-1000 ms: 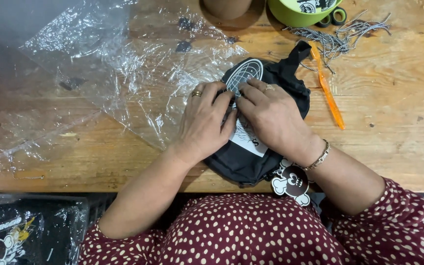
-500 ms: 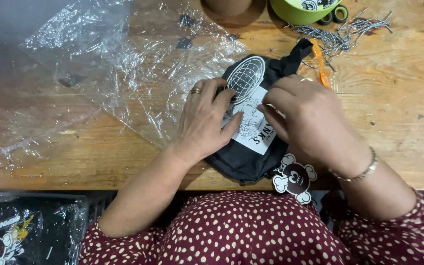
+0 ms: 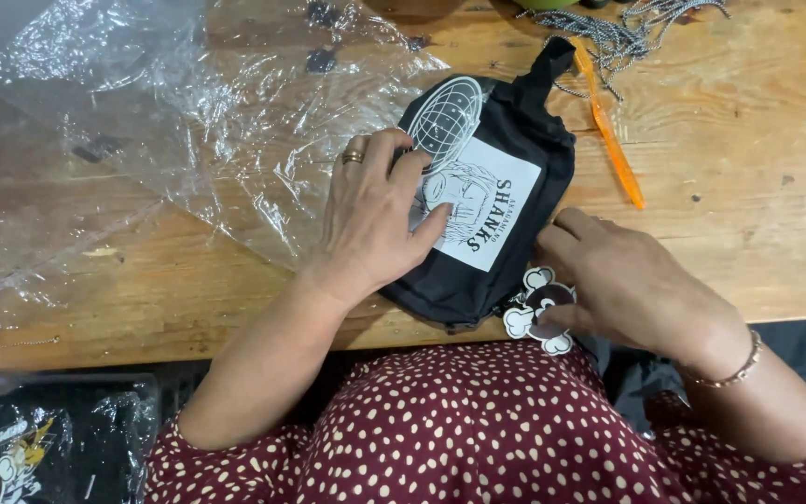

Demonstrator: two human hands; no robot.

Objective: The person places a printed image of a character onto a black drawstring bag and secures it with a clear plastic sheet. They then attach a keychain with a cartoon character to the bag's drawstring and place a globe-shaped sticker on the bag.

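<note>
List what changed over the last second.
The right hand left the top of the black folded garment and moved down to its near corner, now touching the skull-shaped tag. The left hand stays pressed flat on the garment; the clear plastic bag hasn't moved.

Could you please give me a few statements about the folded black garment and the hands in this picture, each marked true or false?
1. The left hand lies flat on the folded black garment. True.
2. The right hand holds the orange tool. False: the tool lies apart on the wooden table; the right hand touches a black-and-white tag at the garment's lower edge.
3. The garment is sealed inside the clear plastic bag. False: it lies bare, with the bag spread out beside it.
4. A ring sits on the left hand. True.
5. A bracelet circles the left wrist. False: it is on the right wrist.
</note>
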